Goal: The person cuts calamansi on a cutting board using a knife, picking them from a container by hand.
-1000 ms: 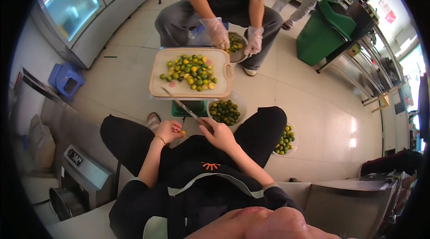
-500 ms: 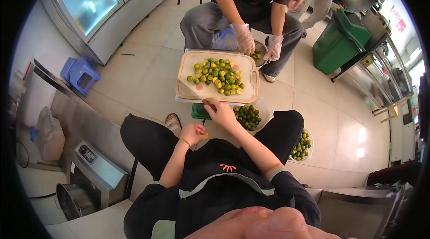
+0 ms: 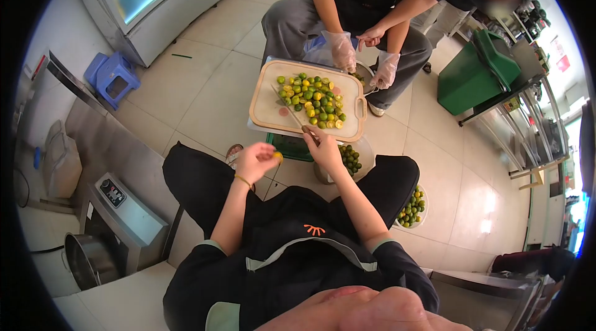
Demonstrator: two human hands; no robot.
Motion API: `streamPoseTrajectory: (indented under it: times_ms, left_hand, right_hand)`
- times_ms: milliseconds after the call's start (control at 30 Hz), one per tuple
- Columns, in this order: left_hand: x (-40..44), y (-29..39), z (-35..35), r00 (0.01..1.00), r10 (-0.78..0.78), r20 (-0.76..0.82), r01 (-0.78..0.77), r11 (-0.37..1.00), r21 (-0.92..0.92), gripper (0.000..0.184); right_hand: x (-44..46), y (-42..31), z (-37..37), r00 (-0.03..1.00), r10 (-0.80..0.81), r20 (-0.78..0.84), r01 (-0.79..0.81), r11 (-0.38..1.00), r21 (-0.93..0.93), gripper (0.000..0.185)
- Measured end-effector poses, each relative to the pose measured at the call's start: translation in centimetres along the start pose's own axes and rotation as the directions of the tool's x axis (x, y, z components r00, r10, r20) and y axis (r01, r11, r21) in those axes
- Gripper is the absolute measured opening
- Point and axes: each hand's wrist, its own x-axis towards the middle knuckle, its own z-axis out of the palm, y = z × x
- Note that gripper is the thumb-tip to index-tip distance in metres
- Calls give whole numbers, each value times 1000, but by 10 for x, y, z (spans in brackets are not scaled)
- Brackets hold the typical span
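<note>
My left hand (image 3: 256,163) is closed on a small yellow citrus fruit (image 3: 277,156), held in front of the cutting board's near edge. My right hand (image 3: 323,148) grips a knife (image 3: 288,106) by its handle, and the blade lies over the left part of the board, pointing away from me. On the pale cutting board (image 3: 266,114) with a tan rim rests a heap of small green and yellow citrus fruits (image 3: 316,100), some cut in half. Below the board, a bowl (image 3: 366,156) holds whole green fruits, partly hidden by my right hand and forearm.
Another tub of fruits (image 3: 412,207) stands by my right knee. Opposite me a seated person's gloved hands (image 3: 340,52) are at a metal bowl; a second person's bare hand (image 3: 371,37) reaches in. A green bin (image 3: 475,76) stands right, a blue stool (image 3: 115,80) left.
My left hand has risen toward the board with the fruit. The knife, hidden beyond its handle before, now shows its blade over the board. The second person's hand has reached in over the gloved hands.
</note>
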Motion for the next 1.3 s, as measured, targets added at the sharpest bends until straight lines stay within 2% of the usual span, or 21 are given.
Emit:
streamPoseTrajectory:
  times_ms: [100, 200, 300, 400, 500, 600, 700, 800, 900, 1100, 1300]
  left_hand:
    - [29, 5, -8, 971, 162, -176, -172, 984, -44, 25]
    - [60, 10, -12, 937, 208, -281, -219, 976, -9, 25]
    - [88, -7, -8, 856, 371, -361, -335, 929, 160, 22]
    - [102, -30, -3, 820, 466, -333, -370, 875, 313, 19]
    - [100, -37, 3, 791, 494, -361, -389, 862, 325, 16]
    - [98, -40, 8, 803, 422, -422, -307, 899, 313, 17]
    - [109, -46, 11, 787, 393, -475, -352, 919, 177, 19]
    - [111, -39, 7, 760, 574, -305, -406, 786, 466, 23]
    - [112, -38, 9, 780, 571, -256, -392, 765, 510, 24]
    - [104, -36, 19, 732, 569, -376, -420, 811, 408, 18]
    - [95, -29, 18, 794, 514, -323, -368, 831, 417, 19]
  right_hand:
    - [-9, -5, 3, 1000, -5, -29, 6, 1000, 25, 34]
    - [-19, -23, 2, 998, 16, -67, -7, 992, 126, 34]
    - [-28, -23, 5, 994, 53, -94, -43, 994, 104, 33]
    - [-34, -22, 6, 994, 50, -95, -40, 994, 103, 34]
    - [-38, -33, -2, 975, 221, 37, -224, 969, 105, 35]
    - [-42, -24, 5, 981, 192, 36, -195, 975, 109, 35]
    - [-44, -19, 13, 980, 197, 39, -200, 974, 109, 35]
    - [-45, -9, 22, 993, 121, -11, -118, 978, 172, 36]
    - [-48, -4, 25, 993, 118, -24, -112, 979, 171, 35]
    - [-52, 5, 25, 992, 122, -33, -112, 971, 213, 35]
    - [-54, 3, 22, 990, 136, -30, -126, 966, 224, 36]
